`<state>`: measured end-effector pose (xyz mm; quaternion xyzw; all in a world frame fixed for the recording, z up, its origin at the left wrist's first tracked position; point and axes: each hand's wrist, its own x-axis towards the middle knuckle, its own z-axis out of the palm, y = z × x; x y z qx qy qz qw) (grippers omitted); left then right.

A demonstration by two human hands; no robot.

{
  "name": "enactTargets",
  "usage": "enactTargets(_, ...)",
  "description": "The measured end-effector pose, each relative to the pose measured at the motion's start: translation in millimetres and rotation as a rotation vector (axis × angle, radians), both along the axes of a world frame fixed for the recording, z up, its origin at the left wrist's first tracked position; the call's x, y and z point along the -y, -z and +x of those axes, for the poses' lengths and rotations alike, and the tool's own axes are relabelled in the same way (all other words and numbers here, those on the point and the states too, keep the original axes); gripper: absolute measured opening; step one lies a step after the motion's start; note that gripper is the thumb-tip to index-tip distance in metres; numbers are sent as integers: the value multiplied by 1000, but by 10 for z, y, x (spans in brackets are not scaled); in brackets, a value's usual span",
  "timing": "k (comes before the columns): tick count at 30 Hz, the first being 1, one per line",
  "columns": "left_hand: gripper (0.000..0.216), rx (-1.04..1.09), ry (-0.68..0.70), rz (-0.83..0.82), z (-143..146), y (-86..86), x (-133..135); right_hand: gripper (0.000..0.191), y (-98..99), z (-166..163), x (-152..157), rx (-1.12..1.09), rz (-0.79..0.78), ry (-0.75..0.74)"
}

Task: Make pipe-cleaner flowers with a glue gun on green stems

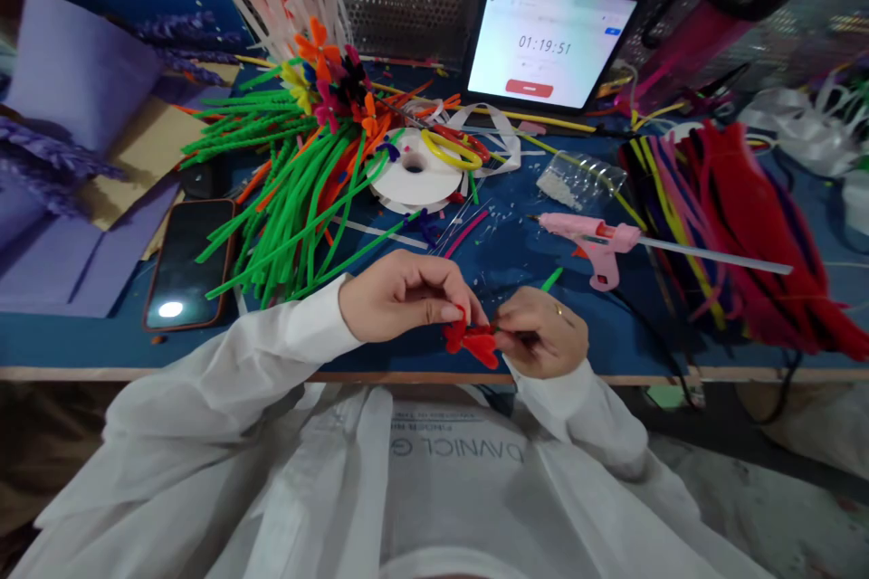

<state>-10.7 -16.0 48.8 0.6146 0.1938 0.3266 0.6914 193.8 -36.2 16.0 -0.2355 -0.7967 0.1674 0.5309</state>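
Both hands, left hand [400, 294] and right hand [539, 330], fingertips pinched on red pipe-cleaner flower [472, 342].

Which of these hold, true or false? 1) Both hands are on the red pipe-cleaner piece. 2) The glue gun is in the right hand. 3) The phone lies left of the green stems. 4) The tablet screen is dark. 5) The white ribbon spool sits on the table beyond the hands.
1) True: the left hand and right hand both pinch the red pipe-cleaner piece.
2) False: the pink glue gun lies on the blue table, beyond the right hand and untouched.
3) True: the phone lies left of the green stems.
4) False: the tablet is lit and shows a timer.
5) True: the white ribbon spool sits on the table beyond the hands.
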Motion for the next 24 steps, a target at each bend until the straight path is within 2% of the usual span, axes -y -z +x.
enactTargets(6, 12, 18, -58, 12, 0, 35, 17, 16, -6, -18, 4, -16, 22, 50)
enactTargets(12, 12, 3, -37, 73, -15, 52, -5, 18, 2, -33, 8, -10, 24, 52)
enactTargets(24, 9, -49, 13, 338, -71, 51, -60, 18, 22, -43, 9, -19, 23, 29)
